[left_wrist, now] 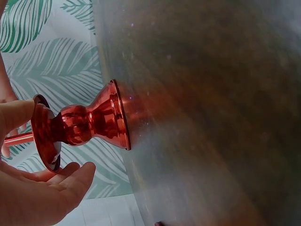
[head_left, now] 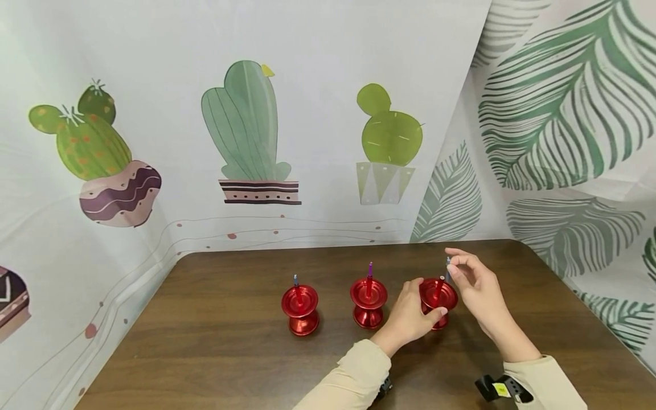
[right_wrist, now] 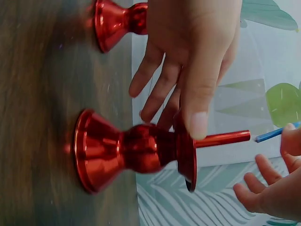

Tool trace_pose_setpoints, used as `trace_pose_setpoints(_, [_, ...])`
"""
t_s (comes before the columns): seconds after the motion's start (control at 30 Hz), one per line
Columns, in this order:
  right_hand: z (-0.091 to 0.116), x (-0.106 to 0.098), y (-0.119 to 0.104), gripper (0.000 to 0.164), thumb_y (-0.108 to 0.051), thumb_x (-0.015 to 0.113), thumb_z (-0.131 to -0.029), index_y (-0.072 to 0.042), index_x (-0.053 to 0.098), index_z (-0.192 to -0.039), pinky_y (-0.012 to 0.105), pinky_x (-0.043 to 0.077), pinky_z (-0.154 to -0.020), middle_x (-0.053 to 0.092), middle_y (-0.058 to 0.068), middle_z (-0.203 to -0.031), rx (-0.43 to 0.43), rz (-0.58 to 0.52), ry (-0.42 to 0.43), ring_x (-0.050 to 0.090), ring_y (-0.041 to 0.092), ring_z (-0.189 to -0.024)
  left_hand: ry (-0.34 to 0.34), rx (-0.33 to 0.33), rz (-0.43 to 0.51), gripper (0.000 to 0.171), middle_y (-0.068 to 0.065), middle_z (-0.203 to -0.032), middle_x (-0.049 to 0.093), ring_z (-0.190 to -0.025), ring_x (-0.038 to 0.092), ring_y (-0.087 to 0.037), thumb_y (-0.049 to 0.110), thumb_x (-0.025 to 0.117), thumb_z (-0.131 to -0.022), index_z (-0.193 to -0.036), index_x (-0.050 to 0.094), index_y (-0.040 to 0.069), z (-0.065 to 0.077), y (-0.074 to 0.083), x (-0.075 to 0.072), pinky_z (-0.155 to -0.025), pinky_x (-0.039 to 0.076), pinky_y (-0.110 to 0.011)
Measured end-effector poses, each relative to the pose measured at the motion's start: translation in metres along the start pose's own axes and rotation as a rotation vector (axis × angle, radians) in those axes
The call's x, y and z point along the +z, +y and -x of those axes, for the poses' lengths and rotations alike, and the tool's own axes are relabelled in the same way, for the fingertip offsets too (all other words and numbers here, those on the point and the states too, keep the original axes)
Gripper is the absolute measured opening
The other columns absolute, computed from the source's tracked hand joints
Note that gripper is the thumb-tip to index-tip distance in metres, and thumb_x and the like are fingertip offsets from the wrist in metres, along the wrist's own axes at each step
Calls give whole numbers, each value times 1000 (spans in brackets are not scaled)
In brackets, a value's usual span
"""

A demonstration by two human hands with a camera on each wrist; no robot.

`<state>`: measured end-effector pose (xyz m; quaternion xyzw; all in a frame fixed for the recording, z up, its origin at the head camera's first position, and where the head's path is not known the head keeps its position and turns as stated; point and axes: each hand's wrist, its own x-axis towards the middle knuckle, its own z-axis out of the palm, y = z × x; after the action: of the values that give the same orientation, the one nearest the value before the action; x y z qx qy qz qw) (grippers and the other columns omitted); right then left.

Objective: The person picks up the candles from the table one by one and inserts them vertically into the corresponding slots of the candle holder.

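Observation:
My left hand (head_left: 410,316) grips the dish rim of the rightmost red metal candle holder (head_left: 447,297), thumb on the near side and fingers round the far side. The holder stands upright on the table, and its thin tube (right_wrist: 223,139) rises from the dish with an open top. My right hand (head_left: 478,287) pinches a slim blue candle (right_wrist: 275,133) between thumb and fingertips. In the right wrist view the candle's lower end is just beyond the tube's mouth, a small gap between them. The other fingers of my right hand are spread.
To the left on the brown wooden table (head_left: 230,353) stand two matching red holders. The middle holder (head_left: 368,316) carries a purple candle (head_left: 370,270); the left holder (head_left: 303,324) carries a blue one. A printed cloth (head_left: 318,131) with cacti and leaves hangs behind the table.

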<state>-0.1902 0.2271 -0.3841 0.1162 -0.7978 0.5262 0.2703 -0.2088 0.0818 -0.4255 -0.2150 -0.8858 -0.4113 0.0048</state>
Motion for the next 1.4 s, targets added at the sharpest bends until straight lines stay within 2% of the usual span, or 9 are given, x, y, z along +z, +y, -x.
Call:
trace_pose_setpoints(0.1, [-2,2,0,9,2,55,-95,9,53,-100,7,40,-90,54,-15,-121,9,-50,19,55,-3,-103,0,5,0,67,-6,-121,53,-109,57,-15,32,75,-83,-136,44,5,0,0,0,-92,49,-28])
trace_pose_setpoints(0.43, [-3,5,9,18,-2,52,-97,14,47,-104,9,41,-89,55,-16,-122,69,-162,6,54,1,-108,-6,2,2,68,-5,-122,53,-108,57,-15,32,75,-82,-137,43,6,0,0,0,-90,50,-28])
trace_pose_setpoints(0.53, [-2,6,11,16,-4,52,-98,12,49,-103,9,41,-90,56,-15,-122,76,-193,-1,52,1,-111,-9,1,8,68,-5,-121,53,-108,57,-15,31,76,-82,-137,43,6,0,0,0,-90,51,-28])
trace_pose_setpoints(0.67, [-2,7,12,11,-6,52,-98,4,52,-101,9,40,-89,57,-9,-124,78,-190,-7,51,1,-111,-9,0,15,69,-5,-122,53,-108,57,-15,31,76,-82,-137,43,6,0,0,0,-90,51,-29])
trace_pose_setpoints(0.77, [-2,9,12,11,-6,50,-99,5,51,-101,9,40,-90,57,-7,-125,73,-175,-16,49,1,-112,-7,-1,16,69,-5,-122,53,-108,57,-15,31,76,-82,-137,43,6,0,0,0,-89,51,-29])
trace_pose_setpoints(0.97, [1,12,13,11,-3,46,-100,7,47,-104,7,38,-90,55,-15,-123,79,-152,-50,45,2,-115,-5,8,-2,69,-6,-123,53,-108,57,-14,31,76,-82,-137,43,5,1,-1,-1,-90,50,-28])
trace_pose_setpoints(1.17, [1,14,16,12,-3,43,-101,6,47,-107,6,40,-89,52,-23,-118,77,-128,-95,47,1,-109,-10,4,12,68,-5,-124,53,-108,56,-14,31,75,-83,-138,43,5,2,-1,-2,-91,50,-27])
trace_pose_setpoints(1.3, [1,15,16,15,-3,43,-101,7,48,-111,6,41,-87,53,-17,-119,76,-115,-90,48,1,-103,-11,-1,24,69,-6,-125,53,-110,55,-14,31,75,-83,-138,42,5,2,-2,-1,-91,50,-27])
trace_pose_setpoints(1.4, [1,16,14,15,-3,45,-100,7,49,-111,6,42,-83,59,0,-119,50,-52,-46,49,-2,-98,-7,10,17,69,-7,-125,52,-111,55,-16,31,74,-84,-138,42,4,1,-3,0,-92,49,-28])
